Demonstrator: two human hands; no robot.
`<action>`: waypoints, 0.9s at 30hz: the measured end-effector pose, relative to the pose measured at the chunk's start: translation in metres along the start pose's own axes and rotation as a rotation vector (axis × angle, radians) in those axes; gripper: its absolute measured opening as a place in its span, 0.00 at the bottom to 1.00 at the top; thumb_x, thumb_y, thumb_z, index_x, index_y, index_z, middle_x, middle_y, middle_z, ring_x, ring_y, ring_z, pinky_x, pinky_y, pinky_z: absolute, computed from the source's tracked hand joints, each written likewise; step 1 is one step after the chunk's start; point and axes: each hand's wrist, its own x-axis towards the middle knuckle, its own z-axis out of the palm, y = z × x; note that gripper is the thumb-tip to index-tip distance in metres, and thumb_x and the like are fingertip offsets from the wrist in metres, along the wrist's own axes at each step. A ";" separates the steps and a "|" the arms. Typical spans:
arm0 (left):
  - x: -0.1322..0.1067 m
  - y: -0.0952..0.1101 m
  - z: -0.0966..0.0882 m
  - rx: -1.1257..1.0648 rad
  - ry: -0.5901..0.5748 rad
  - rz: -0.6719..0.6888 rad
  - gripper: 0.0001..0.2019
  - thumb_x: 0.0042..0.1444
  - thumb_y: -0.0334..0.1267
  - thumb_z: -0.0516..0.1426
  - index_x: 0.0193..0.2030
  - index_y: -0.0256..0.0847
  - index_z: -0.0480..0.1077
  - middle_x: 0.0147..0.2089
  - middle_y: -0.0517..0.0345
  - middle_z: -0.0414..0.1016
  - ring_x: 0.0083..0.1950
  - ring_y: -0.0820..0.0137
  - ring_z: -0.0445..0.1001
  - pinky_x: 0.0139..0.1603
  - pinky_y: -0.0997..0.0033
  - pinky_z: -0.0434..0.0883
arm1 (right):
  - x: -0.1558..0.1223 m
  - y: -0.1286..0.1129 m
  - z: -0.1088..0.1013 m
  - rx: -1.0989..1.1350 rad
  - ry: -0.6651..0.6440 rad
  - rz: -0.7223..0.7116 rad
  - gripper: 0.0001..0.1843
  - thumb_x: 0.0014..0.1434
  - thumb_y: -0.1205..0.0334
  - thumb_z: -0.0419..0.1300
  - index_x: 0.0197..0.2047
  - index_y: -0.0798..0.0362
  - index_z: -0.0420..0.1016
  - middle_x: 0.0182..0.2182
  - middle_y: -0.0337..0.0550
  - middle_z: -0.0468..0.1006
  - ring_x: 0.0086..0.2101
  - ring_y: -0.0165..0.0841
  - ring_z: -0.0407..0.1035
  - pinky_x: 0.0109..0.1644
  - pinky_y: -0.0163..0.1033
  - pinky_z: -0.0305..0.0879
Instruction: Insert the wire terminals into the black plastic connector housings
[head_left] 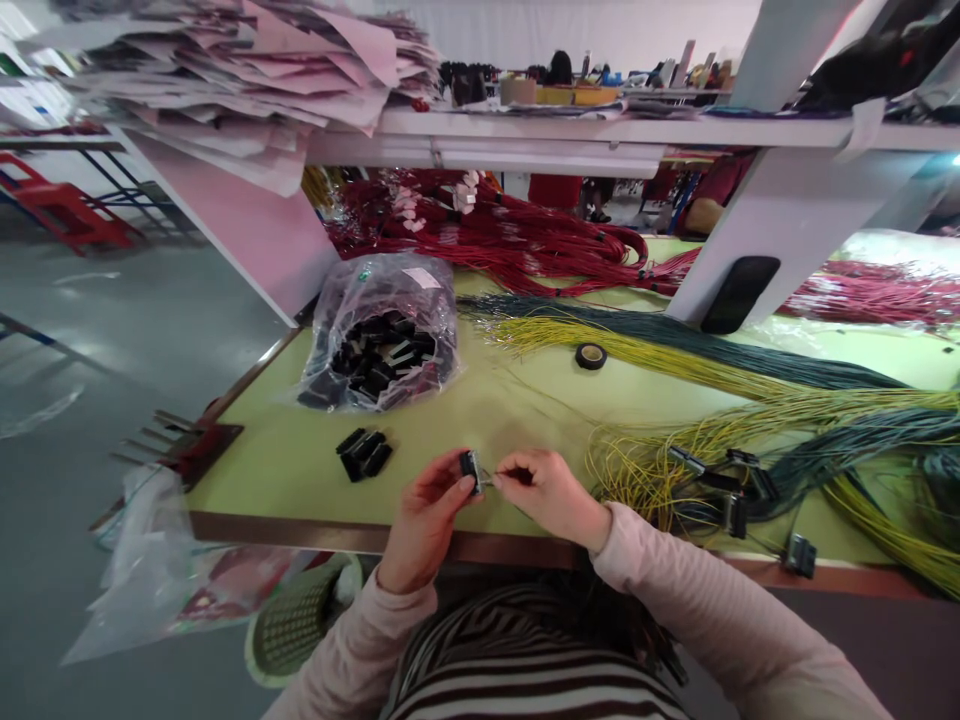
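Between the thumb and fingers of my left hand (429,510) is a black connector housing (469,470), held above the table's front edge. Just to its right, my right hand (551,492) pinches a thin wire (489,480) whose end meets the connector's side; how deep it sits I cannot tell. A small group of loose black connectors (364,453) lies on the table left of my hands. To the right, more black connectors (733,512) with wires attached rest among yellow wires (652,475) and dark green wires (817,455).
An open plastic bag (382,335) full of black connectors stands at the back left. A roll of black tape (591,356) lies near long wire bundles. Red wire bundles (525,235) fill the back beneath a shelf (480,125) stacked with papers (247,70). A basket (292,625) stands below the table.
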 end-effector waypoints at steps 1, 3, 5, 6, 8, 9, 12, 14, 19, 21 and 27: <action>0.000 -0.001 0.000 0.012 0.003 0.009 0.16 0.41 0.35 0.66 0.41 0.45 0.76 0.37 0.60 0.77 0.35 0.74 0.74 0.34 0.76 0.74 | -0.001 0.000 0.000 -0.022 0.009 -0.022 0.07 0.54 0.67 0.56 0.26 0.56 0.71 0.21 0.35 0.67 0.23 0.23 0.59 0.28 0.28 0.56; -0.001 -0.001 0.000 0.015 0.006 0.001 0.17 0.41 0.35 0.66 0.41 0.44 0.76 0.36 0.59 0.77 0.35 0.74 0.74 0.34 0.76 0.74 | -0.002 0.000 0.002 -0.067 0.027 -0.077 0.07 0.55 0.67 0.56 0.27 0.56 0.71 0.22 0.36 0.68 0.24 0.24 0.60 0.29 0.28 0.57; -0.001 -0.001 0.001 -0.001 0.004 -0.021 0.17 0.40 0.35 0.67 0.40 0.44 0.76 0.36 0.59 0.77 0.34 0.74 0.74 0.32 0.77 0.74 | -0.004 0.001 0.003 -0.099 0.035 -0.129 0.06 0.56 0.67 0.55 0.28 0.55 0.70 0.23 0.37 0.68 0.25 0.25 0.61 0.29 0.29 0.58; -0.001 -0.001 0.002 -0.009 0.005 -0.029 0.17 0.39 0.35 0.67 0.40 0.43 0.76 0.35 0.59 0.77 0.34 0.74 0.74 0.32 0.77 0.74 | -0.004 0.001 0.004 -0.107 0.037 -0.150 0.06 0.56 0.67 0.55 0.28 0.55 0.70 0.23 0.37 0.68 0.25 0.26 0.61 0.30 0.29 0.58; -0.001 -0.001 0.005 -0.021 0.009 -0.028 0.16 0.39 0.35 0.67 0.39 0.43 0.76 0.35 0.59 0.77 0.33 0.74 0.74 0.32 0.77 0.74 | -0.004 0.001 0.006 -0.113 0.039 -0.181 0.06 0.57 0.67 0.54 0.29 0.55 0.70 0.24 0.38 0.68 0.25 0.26 0.62 0.30 0.30 0.59; -0.002 -0.001 0.006 -0.019 0.015 -0.016 0.16 0.40 0.35 0.67 0.39 0.43 0.76 0.35 0.60 0.77 0.33 0.74 0.74 0.33 0.77 0.74 | -0.003 0.001 0.006 -0.119 0.039 -0.188 0.06 0.57 0.67 0.54 0.30 0.55 0.70 0.24 0.38 0.69 0.26 0.26 0.62 0.31 0.30 0.59; -0.003 -0.001 0.008 -0.001 0.046 0.028 0.15 0.41 0.36 0.67 0.39 0.44 0.76 0.35 0.59 0.78 0.34 0.73 0.74 0.34 0.76 0.74 | 0.000 0.000 0.005 -0.137 0.016 -0.178 0.07 0.58 0.68 0.54 0.30 0.55 0.71 0.26 0.40 0.71 0.27 0.27 0.64 0.32 0.30 0.61; -0.002 0.000 0.008 -0.013 0.058 0.027 0.16 0.40 0.36 0.67 0.39 0.43 0.76 0.35 0.60 0.78 0.33 0.74 0.74 0.33 0.76 0.74 | 0.001 -0.002 0.002 -0.126 -0.020 -0.168 0.06 0.58 0.68 0.55 0.31 0.55 0.73 0.27 0.40 0.73 0.28 0.26 0.66 0.34 0.30 0.62; 0.000 0.000 0.006 -0.084 0.047 -0.018 0.16 0.39 0.36 0.67 0.38 0.43 0.76 0.35 0.59 0.78 0.33 0.73 0.75 0.31 0.77 0.74 | 0.003 -0.005 -0.005 -0.080 -0.042 -0.140 0.06 0.57 0.69 0.56 0.32 0.54 0.74 0.26 0.38 0.74 0.27 0.26 0.66 0.33 0.29 0.62; 0.000 -0.002 0.006 -0.080 0.044 -0.002 0.16 0.39 0.36 0.67 0.38 0.44 0.76 0.35 0.59 0.78 0.33 0.73 0.75 0.32 0.76 0.74 | 0.003 -0.005 -0.004 -0.101 -0.032 -0.148 0.06 0.57 0.69 0.56 0.31 0.54 0.73 0.26 0.38 0.74 0.27 0.26 0.66 0.33 0.29 0.62; -0.002 -0.009 0.010 -0.053 0.068 0.067 0.15 0.41 0.35 0.66 0.39 0.45 0.76 0.36 0.60 0.78 0.35 0.73 0.75 0.34 0.76 0.74 | 0.002 -0.002 0.003 -0.220 0.016 -0.248 0.07 0.59 0.70 0.53 0.33 0.55 0.71 0.28 0.42 0.74 0.30 0.28 0.67 0.35 0.31 0.63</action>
